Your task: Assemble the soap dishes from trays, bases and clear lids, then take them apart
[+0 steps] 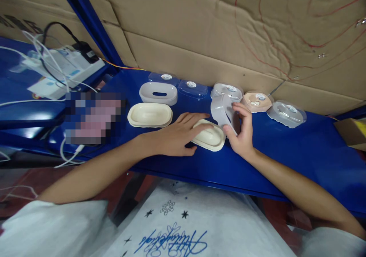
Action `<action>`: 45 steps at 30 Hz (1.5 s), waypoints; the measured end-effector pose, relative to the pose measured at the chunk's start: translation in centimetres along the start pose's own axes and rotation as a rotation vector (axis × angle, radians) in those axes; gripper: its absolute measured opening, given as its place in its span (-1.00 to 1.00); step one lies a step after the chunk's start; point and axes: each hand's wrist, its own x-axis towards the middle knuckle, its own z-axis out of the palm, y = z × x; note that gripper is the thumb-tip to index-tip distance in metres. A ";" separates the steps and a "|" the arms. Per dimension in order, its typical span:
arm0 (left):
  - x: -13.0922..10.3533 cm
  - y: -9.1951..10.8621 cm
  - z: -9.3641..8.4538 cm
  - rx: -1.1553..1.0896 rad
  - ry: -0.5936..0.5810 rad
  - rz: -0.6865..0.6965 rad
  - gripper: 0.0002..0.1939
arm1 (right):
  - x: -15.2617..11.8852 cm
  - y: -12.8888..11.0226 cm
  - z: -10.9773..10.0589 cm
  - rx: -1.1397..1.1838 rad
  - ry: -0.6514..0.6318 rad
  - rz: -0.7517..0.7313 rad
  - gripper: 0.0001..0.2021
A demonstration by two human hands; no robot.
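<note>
My right hand [241, 132] grips a pale grey oval plastic cover [219, 110] with a slot in it, tilted on its side above the blue table. My left hand [183, 134] is open, its fingers stretched over the left part of a cream oval tray [212, 138]; whether it presses on the tray I cannot tell. Left of that hand lies a second cream tray [150, 115]. Behind this one stands another pale grey cover [158, 93], its dark slot facing up.
Clear lids [193, 90] with round stickers and several lidded cases, one peach [257, 101], line the back of the blue table [300, 154] against a cardboard wall [183, 32]. White power strips [68, 74] with tangled cables lie left. A cardboard box [350, 131] is at right.
</note>
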 end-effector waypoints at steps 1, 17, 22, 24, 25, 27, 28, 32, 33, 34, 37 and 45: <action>0.1 0.4 0.2 0.020 -0.025 0.053 -0.29 | 0.2 0.2 0.2 -0.009 0.006 0.031 -0.42; 1.2 1.4 0.6 0.462 -0.110 -0.036 -0.75 | 6.3 2.4 3.6 -0.086 -0.450 -0.045 -0.41; 1.2 1.2 0.4 0.465 -0.104 -0.086 -0.74 | 8.4 1.8 5.7 -0.161 -0.567 -0.150 -0.50; 1.2 1.1 0.4 0.466 -0.106 -0.115 -0.72 | 9.0 1.6 6.4 -0.175 -0.595 -0.194 -0.51; 1.3 1.0 0.4 0.470 -0.111 -0.129 -0.71 | 9.2 1.5 6.7 -0.182 -0.601 -0.216 -0.51; 1.3 1.0 0.3 0.482 -0.118 -0.148 -0.69 | 9.6 1.2 7.2 -0.196 -0.611 -0.258 -0.51; 1.2 1.0 0.3 0.490 -0.119 -0.156 -0.68 | 9.8 1.1 7.4 -0.204 -0.619 -0.275 -0.52; 1.1 1.2 0.2 0.520 -0.121 -0.189 -0.66 | 10.4 0.5 7.8 -0.217 -0.658 -0.296 -0.49; 1.0 1.3 0.2 0.529 -0.127 -0.193 -0.66 | 10.5 0.4 8.0 -0.215 -0.669 -0.294 -0.49; 1.0 1.3 0.1 0.539 -0.133 -0.194 -0.66 | 10.6 0.4 8.2 -0.213 -0.679 -0.292 -0.48; 0.9 1.5 0.1 0.559 -0.140 -0.191 -0.68 | 11.0 0.1 8.6 -0.208 -0.698 -0.293 -0.46; 0.9 1.2 0.1 0.533 -0.082 -0.140 -0.66 | 12.3 2.3 4.2 -0.352 -0.538 -0.188 -0.38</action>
